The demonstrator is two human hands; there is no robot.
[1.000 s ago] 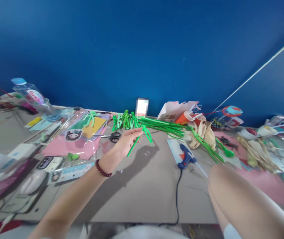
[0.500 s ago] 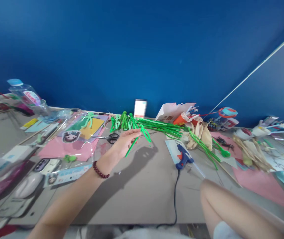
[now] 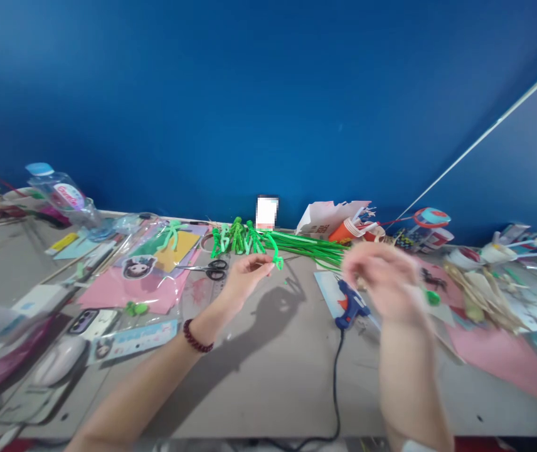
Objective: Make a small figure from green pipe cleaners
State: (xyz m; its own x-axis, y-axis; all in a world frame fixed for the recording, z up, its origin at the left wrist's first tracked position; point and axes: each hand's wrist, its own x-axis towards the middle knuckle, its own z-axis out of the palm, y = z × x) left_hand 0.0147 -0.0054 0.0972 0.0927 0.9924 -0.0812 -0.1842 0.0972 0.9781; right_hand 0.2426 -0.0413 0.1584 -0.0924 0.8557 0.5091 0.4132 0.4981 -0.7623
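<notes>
My left hand (image 3: 246,279), with a dark red bead bracelet on its wrist, pinches a bent green pipe cleaner (image 3: 278,260) above the table. A small loop shows at the pipe cleaner's lower end. My right hand (image 3: 382,273) is raised on the right, smeared by motion; whether its curled fingers hold anything is unclear. Just in front of it lies a blue glue gun (image 3: 352,306). Behind my left hand are several twisted green pipe-cleaner figures (image 3: 237,236) and a bundle of straight green pipe cleaners (image 3: 308,247). Black-handled scissors (image 3: 216,269) lie beside that hand.
A phone-like bright screen (image 3: 266,212) leans on the blue wall. Plastic-wrapped coloured paper (image 3: 155,270), a clear bottle (image 3: 68,194) and a white mouse (image 3: 61,359) occupy the left. Orange cups (image 3: 344,231) and pink paper (image 3: 499,351) are on the right. The glue gun's cord (image 3: 337,370) runs off the front edge.
My right arm has swung up from the lower right, bringing my hand over the table. My left hand has turned slightly and lowered, changing the angle of the pipe cleaner.
</notes>
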